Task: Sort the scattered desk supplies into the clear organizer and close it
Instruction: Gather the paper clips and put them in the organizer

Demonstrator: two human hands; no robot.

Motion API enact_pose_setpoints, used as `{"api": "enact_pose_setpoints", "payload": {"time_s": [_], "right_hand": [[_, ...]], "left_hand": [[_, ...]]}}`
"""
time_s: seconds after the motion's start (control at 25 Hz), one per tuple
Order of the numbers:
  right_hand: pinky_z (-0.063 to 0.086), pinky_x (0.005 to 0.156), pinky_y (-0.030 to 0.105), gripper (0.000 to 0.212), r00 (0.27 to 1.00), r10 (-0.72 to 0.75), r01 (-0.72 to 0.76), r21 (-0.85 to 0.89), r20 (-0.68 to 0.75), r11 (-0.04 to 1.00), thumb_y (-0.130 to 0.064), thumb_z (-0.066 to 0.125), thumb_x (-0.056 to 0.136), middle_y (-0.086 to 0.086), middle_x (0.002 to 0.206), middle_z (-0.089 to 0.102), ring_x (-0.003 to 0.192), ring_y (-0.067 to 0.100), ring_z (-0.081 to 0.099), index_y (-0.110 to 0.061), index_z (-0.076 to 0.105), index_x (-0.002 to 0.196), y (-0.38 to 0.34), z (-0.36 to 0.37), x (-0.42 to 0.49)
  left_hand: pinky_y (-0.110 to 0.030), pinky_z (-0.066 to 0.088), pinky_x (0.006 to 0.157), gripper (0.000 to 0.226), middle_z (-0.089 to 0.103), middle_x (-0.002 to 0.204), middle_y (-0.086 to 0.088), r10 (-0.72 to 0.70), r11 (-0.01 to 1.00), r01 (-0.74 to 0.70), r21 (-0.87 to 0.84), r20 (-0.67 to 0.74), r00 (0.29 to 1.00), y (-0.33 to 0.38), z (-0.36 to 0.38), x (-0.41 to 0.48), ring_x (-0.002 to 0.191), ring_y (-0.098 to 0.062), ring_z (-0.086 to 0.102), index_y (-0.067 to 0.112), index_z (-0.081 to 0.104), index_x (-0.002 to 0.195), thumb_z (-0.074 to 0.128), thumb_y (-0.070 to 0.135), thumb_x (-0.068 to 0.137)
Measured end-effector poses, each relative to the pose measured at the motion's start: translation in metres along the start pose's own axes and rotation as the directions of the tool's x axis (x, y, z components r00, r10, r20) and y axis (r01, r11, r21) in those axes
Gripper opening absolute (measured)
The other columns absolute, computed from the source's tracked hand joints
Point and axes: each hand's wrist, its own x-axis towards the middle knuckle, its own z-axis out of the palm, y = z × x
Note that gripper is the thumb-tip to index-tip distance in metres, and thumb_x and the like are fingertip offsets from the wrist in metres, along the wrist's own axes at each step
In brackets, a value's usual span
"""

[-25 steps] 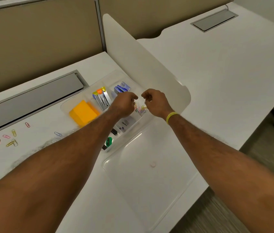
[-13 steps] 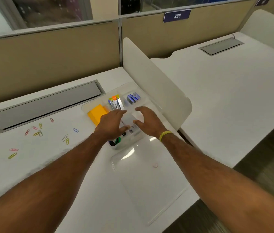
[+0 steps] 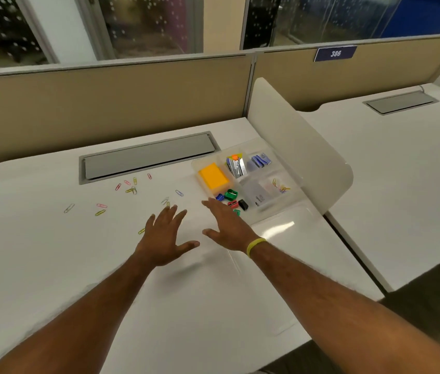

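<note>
The clear organizer (image 3: 295, 197) lies open at the desk's right, its transparent lid (image 3: 281, 238) flat toward me. Inside are an orange sticky-note pad (image 3: 213, 177), a stapler (image 3: 236, 166), blue staple boxes (image 3: 260, 160), coloured sharpeners (image 3: 231, 195) and a few paper clips (image 3: 281, 187). Several coloured paper clips (image 3: 131, 188) lie scattered on the desk to the left. My left hand (image 3: 164, 236) and my right hand (image 3: 227, 225) hover over the desk just left of the organizer, fingers spread, holding nothing. One clip (image 3: 141, 231) shows beside my left hand.
A grey cable hatch (image 3: 148, 155) is set into the white desk (image 3: 51, 265) behind the clips. A white curved divider (image 3: 302, 141) stands right behind the organizer. Tan partition walls run along the back, and a second desk (image 3: 402, 171) lies to the right.
Both hands have come off the organizer's compartments and moved left over the desk, opening with fingers spread. The view has lifted and swung left, bringing more scattered clips into sight.
</note>
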Motion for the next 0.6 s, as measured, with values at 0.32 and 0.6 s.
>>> {"api": "enact_pose_setpoints", "payload": {"time_s": [0.32,0.6], "right_hand": [[0.019,0.118,0.034,0.089,0.993,-0.043,0.047,-0.036,0.107,0.998,-0.04,0.065,0.088,-0.004,0.163,-0.001,0.149,0.016,0.009,-0.032,0.005,0.154,-0.052,0.066,-0.016],[0.016,0.119,0.032,0.088,0.978,-0.056,0.071,-0.065,0.2,0.995,-0.04,0.063,0.089,-0.003,0.163,-0.001,0.15,0.015,0.007,-0.029,0.005,0.154,-0.073,0.095,-0.015]], "left_hand": [[-0.049,0.001,0.12,0.107,-0.001,0.163,-0.001,-0.088,0.996,0.089,-0.027,0.018,0.996,-0.075,0.027,-0.081,0.15,-0.019,-0.004,0.029,0.007,0.154,0.027,0.091,0.07],[-0.047,0.005,0.12,0.102,0.003,0.163,0.0,-0.179,0.981,0.182,-0.07,0.039,0.983,-0.122,0.039,-0.124,0.15,-0.018,0.001,0.028,0.008,0.154,0.042,0.083,0.075]]}}
